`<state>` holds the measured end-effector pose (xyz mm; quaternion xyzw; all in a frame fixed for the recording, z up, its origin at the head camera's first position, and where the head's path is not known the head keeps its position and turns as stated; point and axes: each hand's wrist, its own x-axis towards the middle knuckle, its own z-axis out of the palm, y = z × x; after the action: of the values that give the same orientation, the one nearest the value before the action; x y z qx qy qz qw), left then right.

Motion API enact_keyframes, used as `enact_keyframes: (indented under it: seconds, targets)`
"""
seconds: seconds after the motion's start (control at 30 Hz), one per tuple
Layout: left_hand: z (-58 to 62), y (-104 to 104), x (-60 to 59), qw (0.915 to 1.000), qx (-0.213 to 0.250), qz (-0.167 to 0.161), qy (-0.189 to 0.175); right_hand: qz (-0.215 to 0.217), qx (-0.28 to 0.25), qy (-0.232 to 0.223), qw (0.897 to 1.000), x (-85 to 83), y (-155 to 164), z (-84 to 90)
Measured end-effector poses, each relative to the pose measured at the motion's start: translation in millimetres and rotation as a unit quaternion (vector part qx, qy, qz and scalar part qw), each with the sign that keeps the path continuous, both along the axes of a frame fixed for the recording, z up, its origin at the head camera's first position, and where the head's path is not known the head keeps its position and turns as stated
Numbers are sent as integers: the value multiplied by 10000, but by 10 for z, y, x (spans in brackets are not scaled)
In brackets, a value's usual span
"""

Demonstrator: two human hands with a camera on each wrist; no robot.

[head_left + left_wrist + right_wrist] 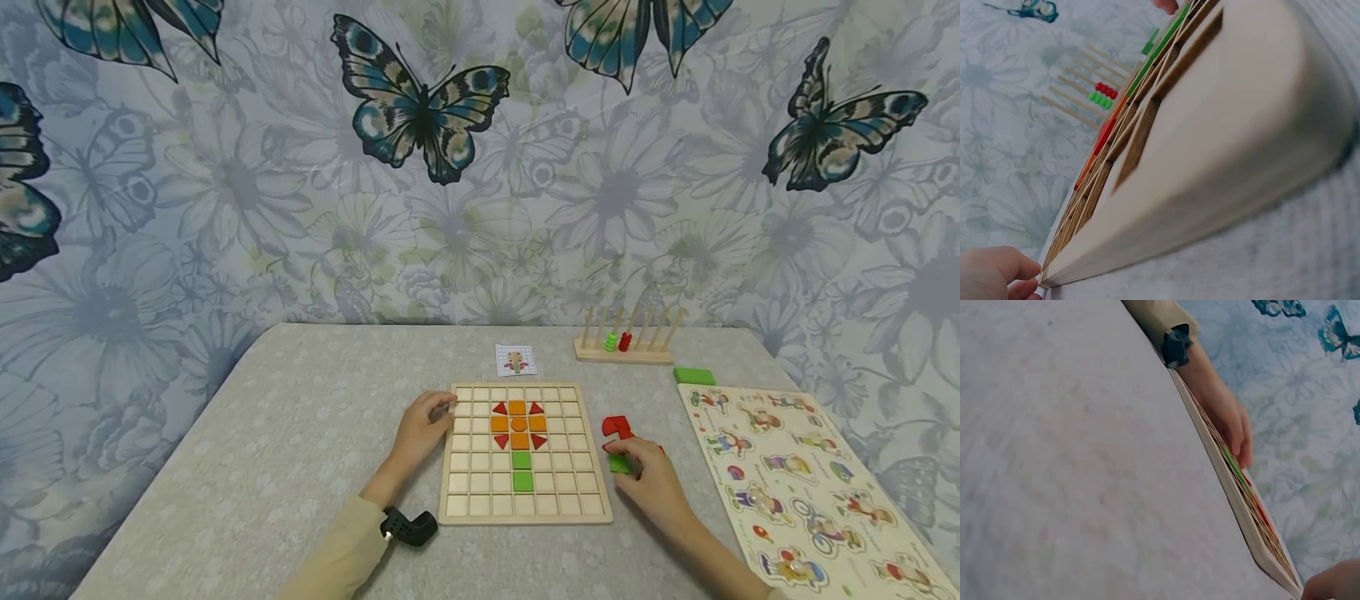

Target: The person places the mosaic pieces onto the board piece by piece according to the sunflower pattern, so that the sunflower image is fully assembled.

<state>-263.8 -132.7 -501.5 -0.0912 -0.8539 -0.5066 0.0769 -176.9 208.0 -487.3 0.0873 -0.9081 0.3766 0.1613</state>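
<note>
A wooden grid board (pixel 476 504) lies flat on the table. On it, orange squares (pixel 517 407) surround an orange circle (pixel 518 424), with red triangles (pixel 538 442) at the corners and two green squares (pixel 522 481) below. The left hand (pixel 422 429) rests at the board's upper left edge, fingers loosely bent and fingertips touching the rim. Right of the board, the right hand (pixel 654 482) has thumb and index finger about a green piece (pixel 618 463), pinching it close over the table. Red pieces (pixel 616 425) lie just beyond, partly hidden by the fingers.
A small pattern card (pixel 516 361) lies behind the board. A pegged wooden stand (pixel 624 356) with green and red beads stands at the back right. A green block (pixel 694 376) touches the picture puzzle board (pixel 787 467) on the right. A patterned wall backs the table.
</note>
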Motion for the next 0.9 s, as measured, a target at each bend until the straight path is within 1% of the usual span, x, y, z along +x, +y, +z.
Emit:
enact_keyframes:
  seconds: [0.1, 0.33, 0.5, 0.7, 0.9]
  targets:
    - [-9, -7, -5, 10000, -12, 5, 7, -48, 13, -109, 9999, 0, 77, 4]
    - [-9, -13, 7, 10000, -53, 25, 27, 206, -320, -244, 9990, -14, 115, -35]
    - [-11, -5, 8, 10000, -41, 7, 29, 232, -309, -202, 9991, -18, 114, -66]
    - [-26, -1, 3, 10000, -27, 30, 25, 179, -343, -162, 9991, -4, 99, -58]
    - [-25, -10, 1, 10000, -55, 52, 21, 210, -391, 117, 9989, 22, 37, -14]
